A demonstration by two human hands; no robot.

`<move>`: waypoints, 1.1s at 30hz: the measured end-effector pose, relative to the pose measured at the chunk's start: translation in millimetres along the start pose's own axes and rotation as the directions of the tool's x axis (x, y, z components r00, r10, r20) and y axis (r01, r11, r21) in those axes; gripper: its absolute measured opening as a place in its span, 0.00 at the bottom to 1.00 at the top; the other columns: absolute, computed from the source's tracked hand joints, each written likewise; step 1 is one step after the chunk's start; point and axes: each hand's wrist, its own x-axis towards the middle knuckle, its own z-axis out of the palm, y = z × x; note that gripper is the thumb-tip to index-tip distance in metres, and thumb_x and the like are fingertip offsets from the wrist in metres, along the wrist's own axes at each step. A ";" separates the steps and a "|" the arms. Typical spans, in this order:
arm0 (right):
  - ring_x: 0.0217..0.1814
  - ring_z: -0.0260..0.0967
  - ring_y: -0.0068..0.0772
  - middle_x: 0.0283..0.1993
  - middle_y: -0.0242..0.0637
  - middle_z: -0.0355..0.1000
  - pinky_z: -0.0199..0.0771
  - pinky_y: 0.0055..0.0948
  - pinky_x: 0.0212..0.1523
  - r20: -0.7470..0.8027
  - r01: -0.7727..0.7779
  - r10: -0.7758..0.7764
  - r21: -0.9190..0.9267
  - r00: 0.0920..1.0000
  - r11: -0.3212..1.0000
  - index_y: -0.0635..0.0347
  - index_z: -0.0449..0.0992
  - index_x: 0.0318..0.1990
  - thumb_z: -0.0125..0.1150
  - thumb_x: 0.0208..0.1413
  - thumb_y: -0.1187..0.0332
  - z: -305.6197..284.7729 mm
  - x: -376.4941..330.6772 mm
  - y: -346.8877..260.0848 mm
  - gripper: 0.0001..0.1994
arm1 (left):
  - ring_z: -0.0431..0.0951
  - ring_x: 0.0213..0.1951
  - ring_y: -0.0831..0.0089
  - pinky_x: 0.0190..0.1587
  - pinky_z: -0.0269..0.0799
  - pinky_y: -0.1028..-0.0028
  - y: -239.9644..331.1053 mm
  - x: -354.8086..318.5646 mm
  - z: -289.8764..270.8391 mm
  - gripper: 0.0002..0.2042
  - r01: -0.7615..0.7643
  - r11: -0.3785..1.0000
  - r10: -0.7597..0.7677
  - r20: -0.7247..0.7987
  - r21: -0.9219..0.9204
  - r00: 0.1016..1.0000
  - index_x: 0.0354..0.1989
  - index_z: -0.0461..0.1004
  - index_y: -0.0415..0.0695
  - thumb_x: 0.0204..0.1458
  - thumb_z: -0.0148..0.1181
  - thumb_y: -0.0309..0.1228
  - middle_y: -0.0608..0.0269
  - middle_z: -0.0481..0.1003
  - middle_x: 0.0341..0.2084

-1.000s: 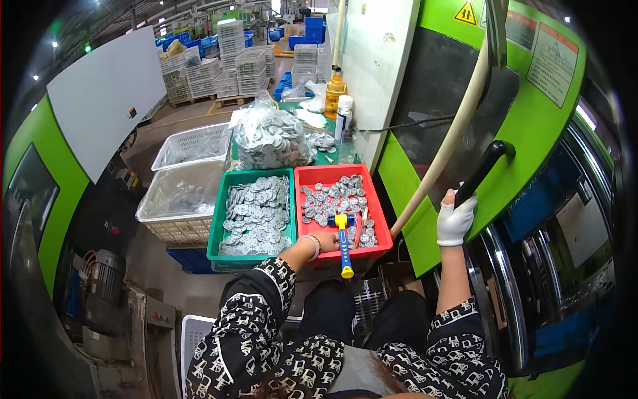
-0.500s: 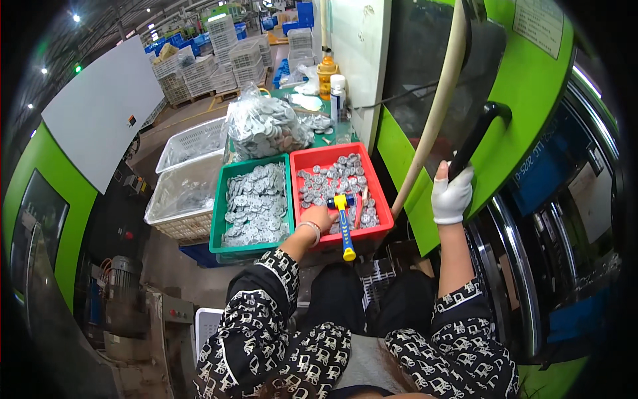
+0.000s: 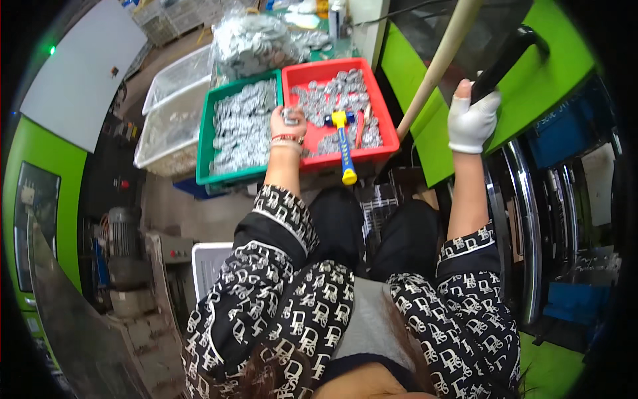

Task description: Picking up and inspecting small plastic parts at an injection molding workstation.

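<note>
My bare left hand [image 3: 287, 132] is closed on a small grey metal part [image 3: 290, 117], above the shared edge of two bins. The green bin [image 3: 205, 136] to its left is full of flat grey metal parts [image 3: 243, 126]. Rounder grey parts [image 3: 335, 92] lie in the red bin [image 3: 391, 126] to its right. Across that bin's front rim rests a mallet [image 3: 343, 143] with a blue and yellow handle, beside a red-handled tool [image 3: 359, 129]. My right hand [image 3: 473, 123], in a white glove, grips the black handle [image 3: 500, 66] of the green machine door.
A clear bag [image 3: 249, 43] of grey parts stands behind the green bin. White crates [image 3: 147, 136] stand at the left. A beige hose [image 3: 442, 60] runs down between the red bin and the green door [image 3: 565, 40]. A spray can [image 3: 337, 20] stands at the back.
My left hand has lifted out of the red bin and moved left, with a grey part in it. My right hand stays on the door handle. The view has tilted downward.
</note>
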 end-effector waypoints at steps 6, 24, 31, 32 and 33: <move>0.30 0.71 0.44 0.30 0.40 0.72 0.70 0.37 0.35 0.002 -0.012 0.012 -0.051 1.000 0.999 0.61 0.64 0.43 0.57 0.49 0.59 5.1 2.4 2.3 0.18 | 0.71 0.38 0.61 0.36 0.77 0.63 -58.8 -23.1 -2.4 0.09 -0.341 0.933 0.352 0.093 -0.111 0.931 0.32 0.69 0.42 0.50 0.47 0.33 0.58 0.71 0.30; 0.25 0.65 0.23 0.27 0.31 0.67 0.66 0.22 0.26 0.798 -0.266 -0.045 0.253 0.601 0.930 0.59 0.75 0.37 0.57 0.49 0.67 -101.5 -83.4 -54.0 0.09 | 0.72 0.23 0.79 0.19 0.71 0.83 -231.0 -189.9 -6.8 0.21 -0.016 0.498 -0.322 0.202 0.867 0.925 0.45 0.67 0.38 0.59 0.41 0.45 0.62 0.73 0.27; 0.28 0.67 0.20 0.28 0.32 0.70 0.68 0.20 0.31 0.925 -0.797 0.283 0.033 0.253 0.603 0.67 0.72 0.36 0.56 0.53 0.66 -121.4 -63.6 -48.3 0.11 | 0.71 0.24 0.79 0.19 0.71 0.82 -250.7 -195.9 -6.3 0.11 -0.118 0.220 -0.256 0.174 0.968 0.951 0.35 0.68 0.41 0.56 0.48 0.37 0.65 0.71 0.27; 0.28 0.67 0.20 0.28 0.32 0.70 0.68 0.20 0.31 0.937 -0.796 0.240 0.060 0.252 0.602 0.67 0.72 0.36 0.56 0.53 0.66 -120.0 -65.5 -47.5 0.11 | 0.71 0.24 0.79 0.19 0.71 0.82 -250.5 -193.4 -5.0 0.11 -0.127 0.219 -0.256 0.182 0.967 0.949 0.35 0.68 0.41 0.56 0.48 0.37 0.65 0.71 0.27; 0.29 0.67 0.21 0.32 0.34 0.69 0.70 0.20 0.31 0.900 -0.847 0.189 0.272 0.392 0.457 0.67 0.69 0.40 0.57 0.53 0.67 -122.6 -68.2 -46.0 0.13 | 0.72 0.24 0.78 0.19 0.71 0.83 -253.1 -193.3 -4.1 0.11 -0.039 0.392 -0.333 0.182 0.919 0.925 0.35 0.68 0.41 0.56 0.49 0.37 0.65 0.71 0.26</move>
